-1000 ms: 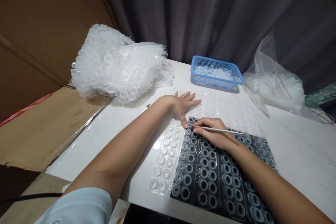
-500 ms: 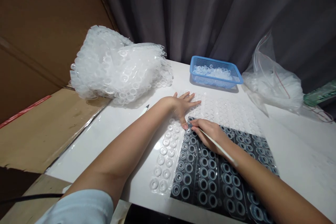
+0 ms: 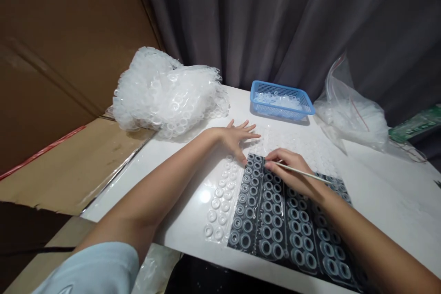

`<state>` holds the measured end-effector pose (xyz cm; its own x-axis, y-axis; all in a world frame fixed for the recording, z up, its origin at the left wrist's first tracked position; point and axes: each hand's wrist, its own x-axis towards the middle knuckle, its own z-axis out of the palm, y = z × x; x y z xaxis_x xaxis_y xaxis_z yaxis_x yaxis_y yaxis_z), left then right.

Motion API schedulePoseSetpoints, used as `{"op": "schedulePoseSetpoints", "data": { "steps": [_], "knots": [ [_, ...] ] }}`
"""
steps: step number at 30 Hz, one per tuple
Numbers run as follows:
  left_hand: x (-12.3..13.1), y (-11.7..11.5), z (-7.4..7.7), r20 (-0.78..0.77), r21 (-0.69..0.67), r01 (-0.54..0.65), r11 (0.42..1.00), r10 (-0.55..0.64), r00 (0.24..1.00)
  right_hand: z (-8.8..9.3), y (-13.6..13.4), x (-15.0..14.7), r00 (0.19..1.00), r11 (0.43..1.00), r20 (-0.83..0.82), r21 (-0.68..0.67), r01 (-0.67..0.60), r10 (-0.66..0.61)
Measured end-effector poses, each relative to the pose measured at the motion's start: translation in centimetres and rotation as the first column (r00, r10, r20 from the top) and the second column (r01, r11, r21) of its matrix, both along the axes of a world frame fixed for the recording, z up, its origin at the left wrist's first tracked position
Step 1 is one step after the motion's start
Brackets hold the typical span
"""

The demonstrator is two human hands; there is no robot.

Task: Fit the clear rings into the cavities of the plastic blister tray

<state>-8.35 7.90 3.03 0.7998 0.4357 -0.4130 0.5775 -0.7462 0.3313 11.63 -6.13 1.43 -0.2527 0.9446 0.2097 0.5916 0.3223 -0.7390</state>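
Observation:
My left hand [image 3: 237, 138] lies flat with fingers spread on a clear plastic sheet, its thumb reaching to the upper left corner of a black mat [image 3: 257, 223]. Between the fingers of my right hand [image 3: 289, 172] is a thin pale stick [image 3: 305, 173], slanting back over the wrist; its front end is hidden by the fingertips. That hand rests at the mat's top edge, near the second band of rings. Clear plastic rings [image 3: 267, 218] stand in paired columns over the mat. A clear strip of round pieces [image 3: 217, 204] runs beside the mat's left edge.
A heap of clear plastic ring sheets [image 3: 172, 94] sits at the back left. A blue basket [image 3: 282, 112] with small clear pieces stands at the back, beside a clear zip bag [image 3: 358, 119]. Cardboard [image 3: 82, 161] borders the white table [image 3: 179, 202] on the left.
My right hand has moved right along the mat's top edge, away from my left thumb, with the stick still in it. My left hand stays spread. The view has shifted slightly.

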Motion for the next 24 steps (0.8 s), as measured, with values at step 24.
{"op": "schedulePoseSetpoints", "data": {
  "steps": [24],
  "knots": [
    [-2.4,-4.2,-2.6,0.227,0.026,0.020,0.999,-0.025,0.974,-1.6,-0.6,-2.1,0.992,0.990,-0.090,-0.103,-0.101,0.091]
  ]
}}
